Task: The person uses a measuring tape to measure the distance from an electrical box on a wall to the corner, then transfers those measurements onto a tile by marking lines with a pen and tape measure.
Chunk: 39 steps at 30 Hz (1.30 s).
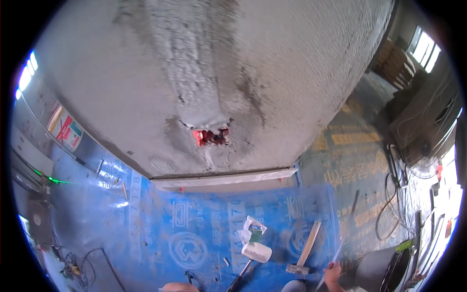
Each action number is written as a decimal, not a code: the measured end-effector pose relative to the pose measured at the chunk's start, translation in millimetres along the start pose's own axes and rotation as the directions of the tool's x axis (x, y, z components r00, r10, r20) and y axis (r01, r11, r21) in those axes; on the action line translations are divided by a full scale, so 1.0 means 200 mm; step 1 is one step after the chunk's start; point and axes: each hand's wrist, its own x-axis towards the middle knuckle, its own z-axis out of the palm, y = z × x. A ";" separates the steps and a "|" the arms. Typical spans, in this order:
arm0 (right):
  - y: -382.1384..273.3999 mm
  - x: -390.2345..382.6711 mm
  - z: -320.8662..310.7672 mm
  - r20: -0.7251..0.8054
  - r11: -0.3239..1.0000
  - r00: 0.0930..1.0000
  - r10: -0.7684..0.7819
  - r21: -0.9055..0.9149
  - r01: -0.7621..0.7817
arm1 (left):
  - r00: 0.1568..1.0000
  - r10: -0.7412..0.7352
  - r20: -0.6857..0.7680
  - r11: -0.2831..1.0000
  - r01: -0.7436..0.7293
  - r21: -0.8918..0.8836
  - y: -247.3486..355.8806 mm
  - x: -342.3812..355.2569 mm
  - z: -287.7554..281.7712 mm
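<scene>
- Whitish thin rod is slanted at lower right, over the blue floor sheet; it seems to be gripped by the right hand, fingers curled round, no gap made out (blurred, exact kind can't be told).
- Left hand is not seen; its grip can't be told.
- Rod is judged light and fairly stiff, perhaps whippy; best held near its middle.
- Wooden-handled hammer, blocky head: probably head-heavy, best grasped along the handle.
- Mallet: fat pale cylinder set on a thin dark handle; head possibly rubber.
- Wall is coated in grey, gritty plaster, rough band down it; ragged hole, reddish inside, edges likely crumbly.
- Sheet is glossy, plastic-looking, probably slippery.
</scene>
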 end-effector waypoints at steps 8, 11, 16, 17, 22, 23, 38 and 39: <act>-0.27 0.13 -0.66 -0.117 0.965 0.960 -0.256 0.033 0.261 | 0.946 -0.321 0.041 0.830 0.302 -0.469 -0.31 -0.06 -0.29; -0.20 0.00 -0.72 0.271 0.999 0.962 0.001 0.046 -0.014 | 0.877 -0.450 0.166 0.688 0.460 -0.562 -0.57 -0.03 -0.28; -0.51 -0.23 -1.02 0.747 0.854 0.665 -0.015 0.356 -0.380 | 0.803 -0.578 0.145 0.508 0.492 -0.707 -1.00 0.21 -0.08; -0.59 -0.25 -1.07 0.826 0.788 0.560 -0.061 0.385 -0.481 | 0.792 -0.605 0.079 0.408 0.393 -0.824 -1.07 0.25 -0.05; -0.84 -0.24 -1.19 0.927 0.371 0.213 -0.308 0.323 -0.871 | 0.831 -0.556 -0.022 0.196 0.105 -0.975 -1.11 0.51 -0.16; -0.85 -0.23 -1.20 0.925 0.299 0.191 -0.329 0.294 -0.908 | 0.841 -0.537 -0.061 0.126 0.008 -0.992 -1.13 0.56 -0.17; 0.38 -0.54 -1.22 0.874 0.723 0.479 -0.085 0.385 -0.573 | 0.243 -0.925 -0.293 0.198 -0.351 -0.915 -1.48 0.30 -0.29; 0.37 -0.53 -1.19 0.872 0.757 0.490 -0.003 0.322 -0.568 | 0.265 -0.887 -0.377 0.264 -0.378 -0.888 -1.48 0.30 -0.27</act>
